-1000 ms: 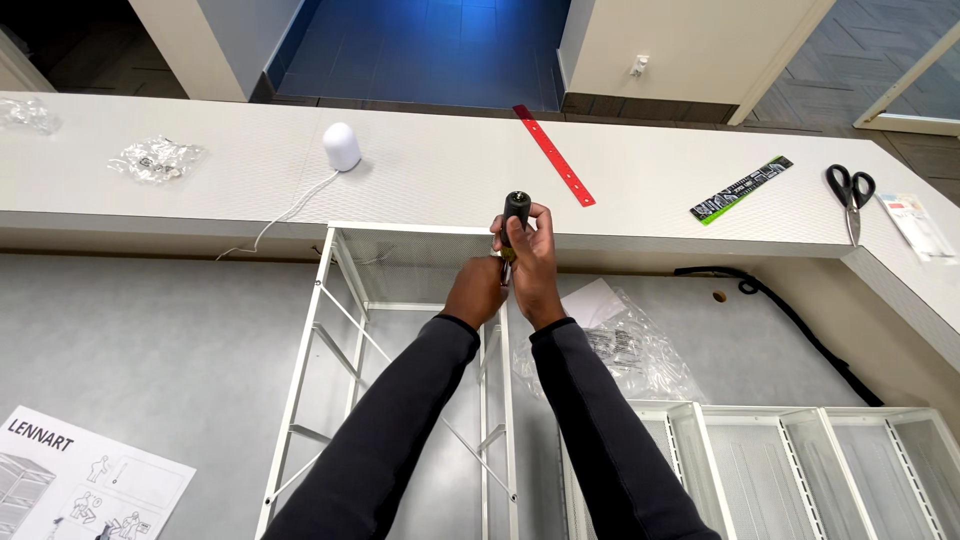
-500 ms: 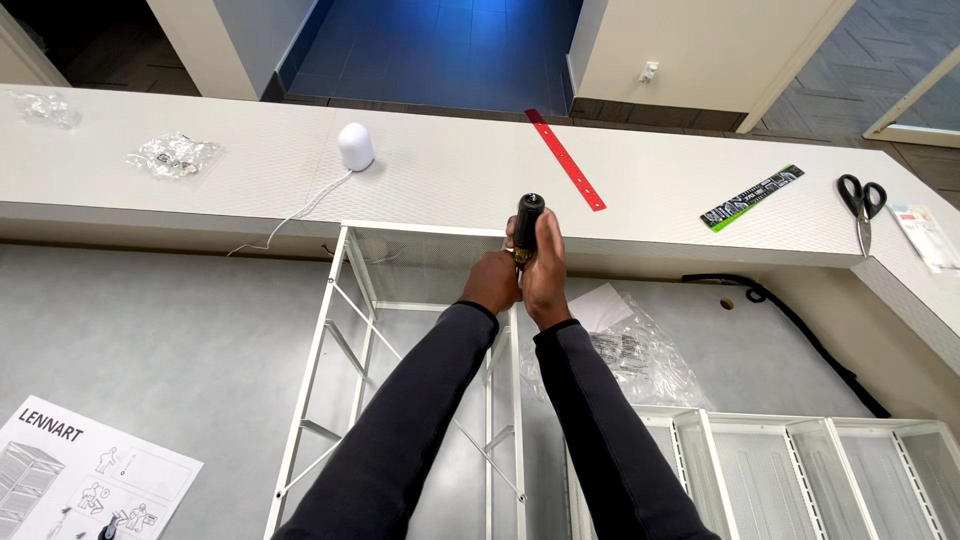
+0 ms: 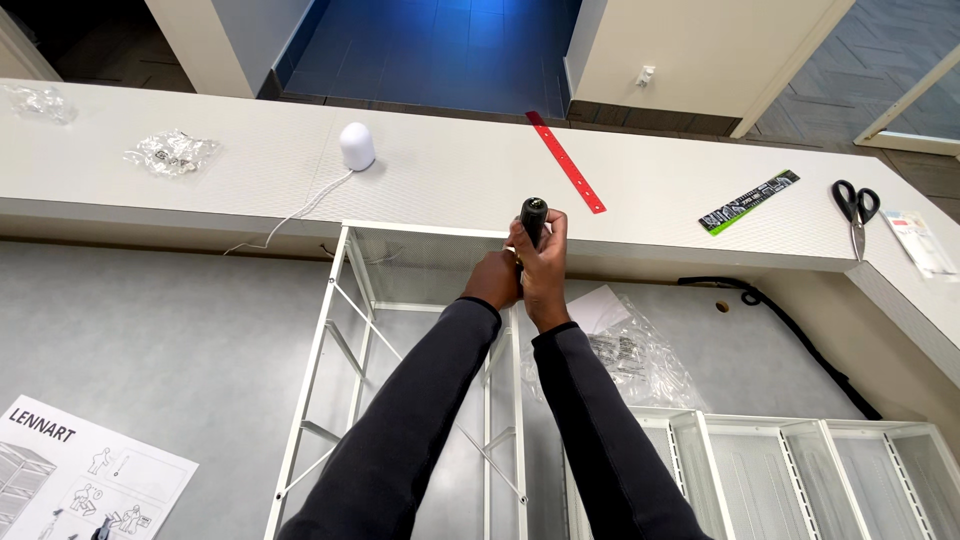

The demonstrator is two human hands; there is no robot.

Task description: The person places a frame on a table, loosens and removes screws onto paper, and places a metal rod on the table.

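Right hand (image 3: 545,275) closed in a firm grip around a black-handled screwdriver (image 3: 533,217), held upright at the top corner of the white wire frame (image 3: 345,300); left hand (image 3: 493,280) pressed just beside it, curled at the shaft, grip contents hidden. Compared with a second ago, barely any shift: same corner, same upright tool, only a slight turn of the wrists, probably fastening under way. Further out, a clear plastic bag (image 3: 635,350) on the floor; beyond, on the surface (image 3: 450,180), a red ruler (image 3: 566,162), a white dome (image 3: 357,146) and scissors (image 3: 856,208).
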